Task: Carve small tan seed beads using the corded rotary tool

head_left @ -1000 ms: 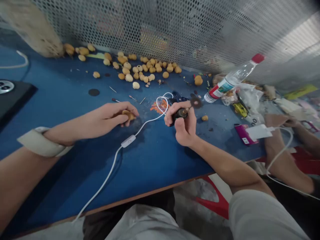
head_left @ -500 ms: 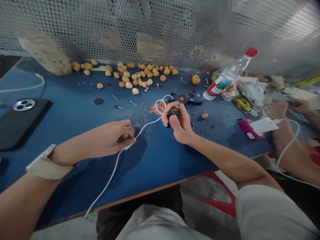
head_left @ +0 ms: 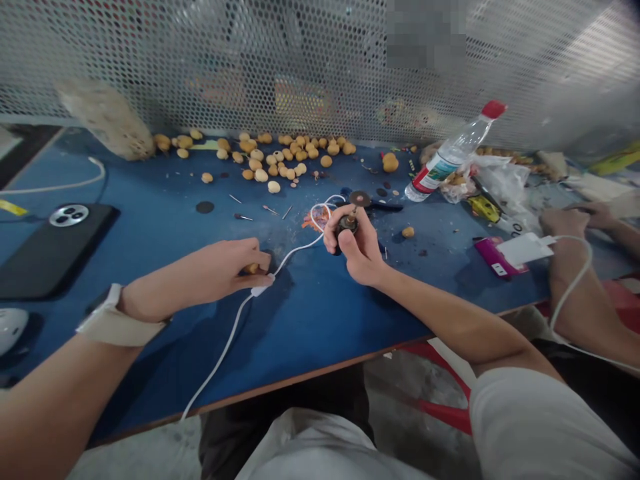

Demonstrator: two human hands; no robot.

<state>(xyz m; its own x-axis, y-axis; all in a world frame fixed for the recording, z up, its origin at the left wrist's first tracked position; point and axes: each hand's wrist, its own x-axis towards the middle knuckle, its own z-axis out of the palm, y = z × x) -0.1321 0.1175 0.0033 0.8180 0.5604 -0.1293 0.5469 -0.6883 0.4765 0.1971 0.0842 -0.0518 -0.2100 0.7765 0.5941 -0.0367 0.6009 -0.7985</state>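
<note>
My right hand [head_left: 357,250] is wrapped round a small dark rotary tool [head_left: 347,225], held upright. A round brown cutting disc [head_left: 359,199] sits on the tool's tip. Closed just above the table, my left hand [head_left: 237,267] has a small tan gourd [head_left: 251,268] partly hidden within its fingers. The left thumb presses on the white inline switch [head_left: 262,287] of a white cable [head_left: 227,343]. This cable loops towards the rotary tool and also hangs over the table's front edge.
Many small gourds [head_left: 300,148] lie along the mesh screen [head_left: 320,80] on the blue table [head_left: 310,320]. A phone [head_left: 55,250] lies left. A water bottle [head_left: 440,167], a purple box [head_left: 493,259] and a co-worker's hands [head_left: 567,220] are at right. Loose bits [head_left: 243,217] lie mid-table.
The whole view has shifted slightly, bringing a white mouse-like object into sight at the left edge. Both hands keep their holds, with little movement on the table.
</note>
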